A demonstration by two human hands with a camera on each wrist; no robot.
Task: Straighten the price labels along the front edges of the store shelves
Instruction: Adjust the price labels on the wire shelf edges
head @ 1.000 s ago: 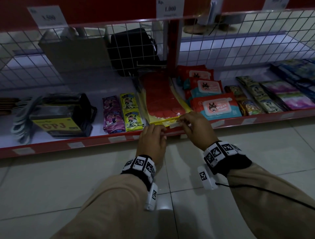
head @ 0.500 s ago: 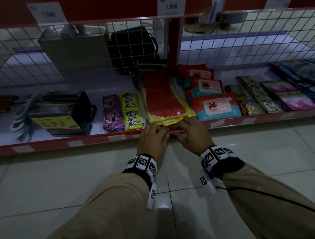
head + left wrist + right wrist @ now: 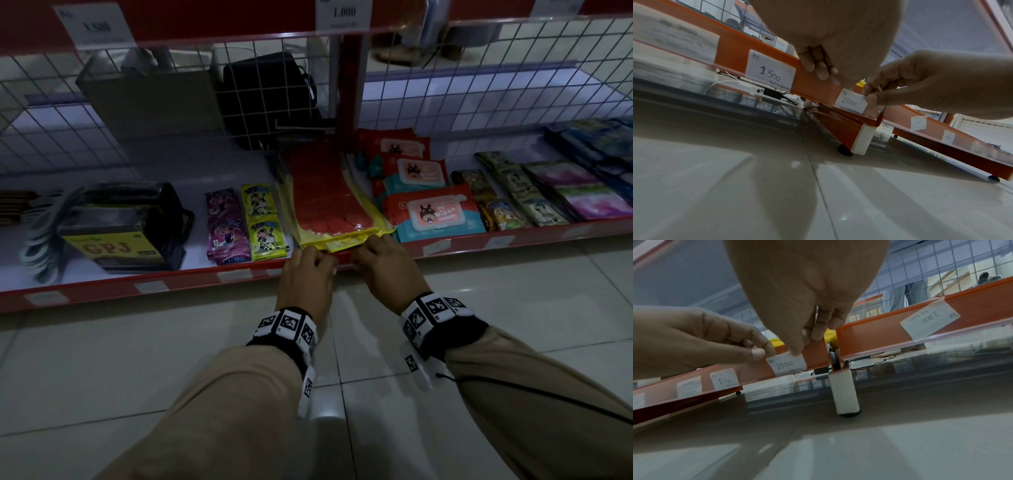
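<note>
A small white price label marked "25.000" (image 3: pixel 851 102) is seen on the red front edge of the lowest shelf (image 3: pixel 191 286), close to where two shelf sections meet above a white foot (image 3: pixel 845 394); the label is held at both ends. The left hand (image 3: pixel 306 277) is placed at the label's left end, with thumb and forefinger closed in a pinch on its upper corner, as is shown in the right wrist view; the right hand (image 3: pixel 383 267) is placed at the right end, and its fingers (image 3: pixel 872 98) are curled and pinch the label's right edge. The label sits slightly tilted against the edge strip. Further left on the same strip a label marked "1.500" (image 3: pixel 770 72) is fixed; on the next section to the right a label marked "2.000" (image 3: pixel 930 321) hangs crooked. On the shelf just behind the hands a red and yellow packet (image 3: pixel 325 202) is laid; packs of wipes (image 3: pixel 433 214) are stacked to its right, and small snack sachets (image 3: pixel 245 226) are laid to its left. Below, a pale tiled floor (image 3: pixel 102 359) is seen.
</note>
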